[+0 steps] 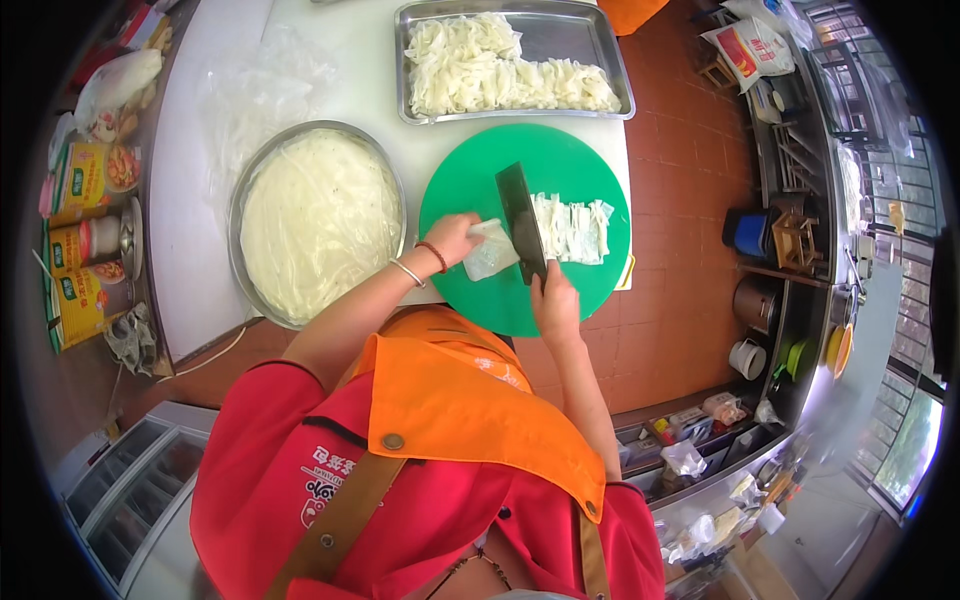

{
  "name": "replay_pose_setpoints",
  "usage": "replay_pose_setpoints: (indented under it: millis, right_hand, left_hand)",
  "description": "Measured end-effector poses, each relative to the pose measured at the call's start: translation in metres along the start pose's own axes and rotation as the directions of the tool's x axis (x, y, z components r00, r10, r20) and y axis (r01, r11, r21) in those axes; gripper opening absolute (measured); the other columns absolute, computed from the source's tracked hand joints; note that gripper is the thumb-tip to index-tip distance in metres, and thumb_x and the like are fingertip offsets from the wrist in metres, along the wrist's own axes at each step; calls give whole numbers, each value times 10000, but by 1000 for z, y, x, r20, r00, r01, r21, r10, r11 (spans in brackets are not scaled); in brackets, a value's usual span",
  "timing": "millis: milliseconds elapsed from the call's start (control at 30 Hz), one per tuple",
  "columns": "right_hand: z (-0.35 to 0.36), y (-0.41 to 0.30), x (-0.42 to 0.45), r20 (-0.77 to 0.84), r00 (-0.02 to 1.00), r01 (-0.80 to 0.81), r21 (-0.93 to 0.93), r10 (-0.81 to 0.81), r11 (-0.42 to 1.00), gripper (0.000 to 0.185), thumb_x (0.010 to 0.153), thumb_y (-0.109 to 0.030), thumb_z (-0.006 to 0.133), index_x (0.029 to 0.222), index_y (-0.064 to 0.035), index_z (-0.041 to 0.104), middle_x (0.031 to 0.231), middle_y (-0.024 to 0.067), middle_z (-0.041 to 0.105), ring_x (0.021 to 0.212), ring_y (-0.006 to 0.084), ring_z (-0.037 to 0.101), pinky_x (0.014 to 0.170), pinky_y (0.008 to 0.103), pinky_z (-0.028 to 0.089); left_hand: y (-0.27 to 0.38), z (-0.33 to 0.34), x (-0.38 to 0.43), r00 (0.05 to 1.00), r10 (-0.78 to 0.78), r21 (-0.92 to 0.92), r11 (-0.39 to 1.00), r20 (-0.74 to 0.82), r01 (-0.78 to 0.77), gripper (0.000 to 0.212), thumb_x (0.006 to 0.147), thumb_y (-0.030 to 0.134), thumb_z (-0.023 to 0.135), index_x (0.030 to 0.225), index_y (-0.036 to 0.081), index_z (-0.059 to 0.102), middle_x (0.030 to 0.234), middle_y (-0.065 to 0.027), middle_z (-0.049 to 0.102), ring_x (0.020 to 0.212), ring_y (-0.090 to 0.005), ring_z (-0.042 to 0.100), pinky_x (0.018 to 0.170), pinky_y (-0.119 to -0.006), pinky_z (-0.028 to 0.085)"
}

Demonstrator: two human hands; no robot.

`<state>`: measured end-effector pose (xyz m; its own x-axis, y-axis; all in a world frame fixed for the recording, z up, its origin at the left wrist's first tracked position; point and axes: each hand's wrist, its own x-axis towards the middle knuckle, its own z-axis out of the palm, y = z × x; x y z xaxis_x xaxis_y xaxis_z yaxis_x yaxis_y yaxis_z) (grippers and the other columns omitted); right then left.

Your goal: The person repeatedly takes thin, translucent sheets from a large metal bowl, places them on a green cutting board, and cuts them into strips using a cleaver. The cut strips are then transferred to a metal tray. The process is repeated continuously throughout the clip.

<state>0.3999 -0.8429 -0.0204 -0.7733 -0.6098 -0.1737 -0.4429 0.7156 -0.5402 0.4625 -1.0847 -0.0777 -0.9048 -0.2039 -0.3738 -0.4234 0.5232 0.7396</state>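
Note:
My right hand (556, 301) grips the handle of a cleaver (523, 221), its dark blade above a round green cutting board (480, 313). Left of the blade, my left hand (453, 238) has its fingers on a folded whitish noodle sheet (491, 252). Cut white noodle strips (574, 229) lie in rows on the board, right of the cleaver. Behind the board, a metal tray (574, 41) holds piles of cut noodles (480, 71). To the left stands a round metal pan (240, 247) of pale sheets or dough (322, 217) under clear plastic film.
The white table (199, 225) carries crumpled clear plastic (262, 105) behind the pan. Yellow packages (86, 300) stand on a shelf at the left. Tiled floor (675, 285) lies right of the table, with a wooden stool (793, 240) and a metal pot (755, 303) beyond.

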Motion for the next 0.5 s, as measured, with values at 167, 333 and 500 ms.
replay_pose_setpoints:
  millis: [167, 333, 500]
  right_hand:
    - [-13, -20, -12, 32, 999, -10, -104, 13, 994, 138, 994, -131, 558, 1044, -22, 491, 918, 229, 654, 689, 436, 656, 593, 521, 542]
    - [-30, -32, -19, 154, 986, 93, -211, -61, 973, 101, 988, -101, 547, 1013, -34, 475, 894, 206, 628, 650, 403, 662, 559, 478, 552]
    - [-7, -15, -15, 199, 972, 175, -277, -122, 945, 134, 924, -31, 548, 1009, -29, 445, 911, 197, 619, 641, 386, 672, 537, 457, 556]
  left_hand:
    - [22, -10, -32, 891, 359, 410, 883, -277, -228, 415, 840, 85, 670, 1244, 19, 604, 1235, -165, 593, 1133, -367, 570, 959, -441, 484]
    - [5, 22, -43, 810, 572, 448, 762, -127, -468, 339, 856, 53, 549, 1183, 60, 638, 1227, -83, 615, 1188, -292, 549, 960, -414, 460]
    - [10, 29, -34, 831, 546, 507, 748, -103, -429, 291, 870, 98, 556, 1142, 89, 660, 1224, -50, 621, 1168, -244, 543, 947, -397, 430]
